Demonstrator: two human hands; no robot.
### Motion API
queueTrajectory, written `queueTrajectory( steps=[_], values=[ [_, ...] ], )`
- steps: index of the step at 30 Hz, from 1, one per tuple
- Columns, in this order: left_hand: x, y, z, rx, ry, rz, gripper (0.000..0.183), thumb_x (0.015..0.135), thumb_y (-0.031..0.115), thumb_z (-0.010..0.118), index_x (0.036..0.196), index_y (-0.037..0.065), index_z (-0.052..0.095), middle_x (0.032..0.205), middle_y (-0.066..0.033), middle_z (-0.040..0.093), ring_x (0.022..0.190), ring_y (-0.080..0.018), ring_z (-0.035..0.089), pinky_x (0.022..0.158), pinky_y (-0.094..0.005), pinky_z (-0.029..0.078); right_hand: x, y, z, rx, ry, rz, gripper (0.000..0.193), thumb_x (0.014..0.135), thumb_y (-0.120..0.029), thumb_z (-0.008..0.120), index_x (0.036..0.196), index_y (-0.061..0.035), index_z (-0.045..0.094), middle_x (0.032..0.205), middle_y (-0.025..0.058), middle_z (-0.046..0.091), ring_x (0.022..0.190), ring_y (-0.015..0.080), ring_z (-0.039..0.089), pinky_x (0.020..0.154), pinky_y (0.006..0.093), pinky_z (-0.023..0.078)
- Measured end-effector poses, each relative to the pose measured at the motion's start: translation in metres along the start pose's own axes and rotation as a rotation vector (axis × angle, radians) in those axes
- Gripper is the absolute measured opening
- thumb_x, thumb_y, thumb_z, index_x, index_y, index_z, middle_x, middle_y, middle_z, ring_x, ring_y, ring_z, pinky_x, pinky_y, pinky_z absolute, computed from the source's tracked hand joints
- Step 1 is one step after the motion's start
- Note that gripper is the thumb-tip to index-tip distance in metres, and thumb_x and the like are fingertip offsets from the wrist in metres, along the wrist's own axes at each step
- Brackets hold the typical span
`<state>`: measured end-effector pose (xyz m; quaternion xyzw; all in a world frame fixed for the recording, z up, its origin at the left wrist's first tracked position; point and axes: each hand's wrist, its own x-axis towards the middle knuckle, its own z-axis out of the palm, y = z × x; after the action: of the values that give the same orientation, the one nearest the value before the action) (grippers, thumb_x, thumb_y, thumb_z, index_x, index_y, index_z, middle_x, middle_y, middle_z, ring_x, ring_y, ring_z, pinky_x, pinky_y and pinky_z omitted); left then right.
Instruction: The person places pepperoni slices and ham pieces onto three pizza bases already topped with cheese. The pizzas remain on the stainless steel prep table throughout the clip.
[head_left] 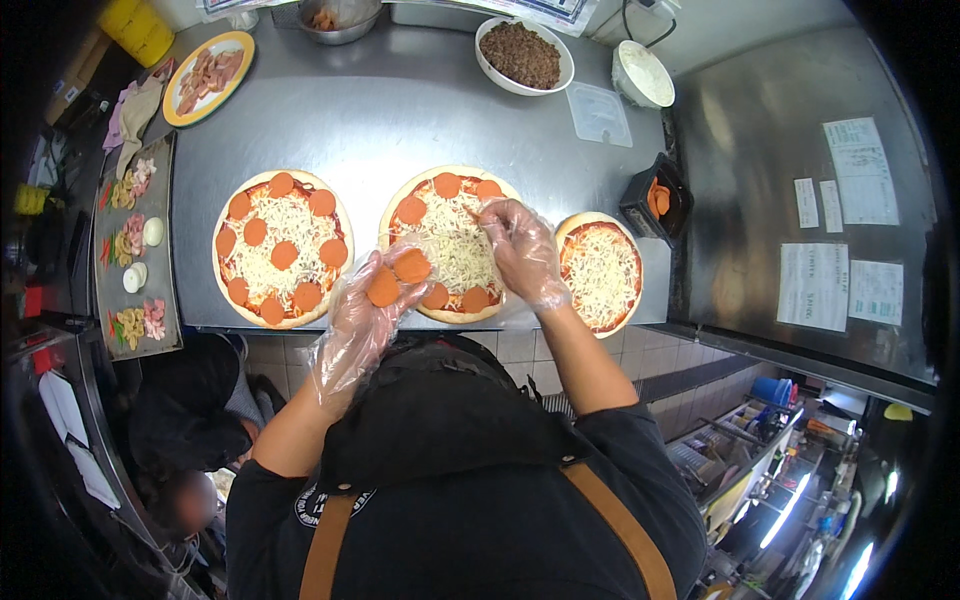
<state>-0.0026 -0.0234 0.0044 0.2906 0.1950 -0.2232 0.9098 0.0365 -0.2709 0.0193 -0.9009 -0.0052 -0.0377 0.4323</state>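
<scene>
A metal desk [360, 115] spans the room, light pooling in a whitish sheen on its surface; a pale wall [790, 40] rises behind its far right corner; a broad steel surface [735, 150] on the right carries several paper sheets [860, 170]; light-coloured floor tiles [515, 347] show below; at lower right stand cluttered shelves [725, 450], near a glowing light tube [785, 511].

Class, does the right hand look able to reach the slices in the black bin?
Probably yes: only the small pizza, lying flat, seems to separate the right hand from the black bin, whose open top leaves the slices exposed.
</scene>
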Motion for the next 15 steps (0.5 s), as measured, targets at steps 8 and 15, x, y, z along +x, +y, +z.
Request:
queueTrajectory(
  steps=[8, 15],
  values=[
    [-0.005, 0.011, -0.006, -0.007, 0.049, 0.025, 0.028, 0.114, 0.027, 0.05, 0.123, 0.0, 0.054, 0.147, -0.0265, 0.057, 0.133, -0.0424, 0.062, 0.103, -0.0554, 0.063, 0.043, 0.029, 0.005, -0.251, -0.413, 0.152, 0.029, 0.099, -0.029, 0.065, 0.104, -0.0017, 0.075, 0.102, 0.021, 0.075, 0.094, 0.0381, 0.072, 0.085, 0.0481, 0.056],
    [-0.008, 0.011, -0.004, -0.022, 0.048, 0.016, 0.035, 0.116, 0.029, 0.045, 0.128, -0.002, 0.056, 0.15, -0.0266, 0.056, 0.136, -0.0412, 0.06, 0.105, -0.0568, 0.06, 0.046, 0.041, 0.025, -0.48, -0.074, -0.08, 0.024, 0.101, -0.026, 0.065, 0.097, -0.0031, 0.073, 0.102, 0.0191, 0.073, 0.094, 0.0378, 0.073, 0.083, 0.047, 0.059]
  ],
)
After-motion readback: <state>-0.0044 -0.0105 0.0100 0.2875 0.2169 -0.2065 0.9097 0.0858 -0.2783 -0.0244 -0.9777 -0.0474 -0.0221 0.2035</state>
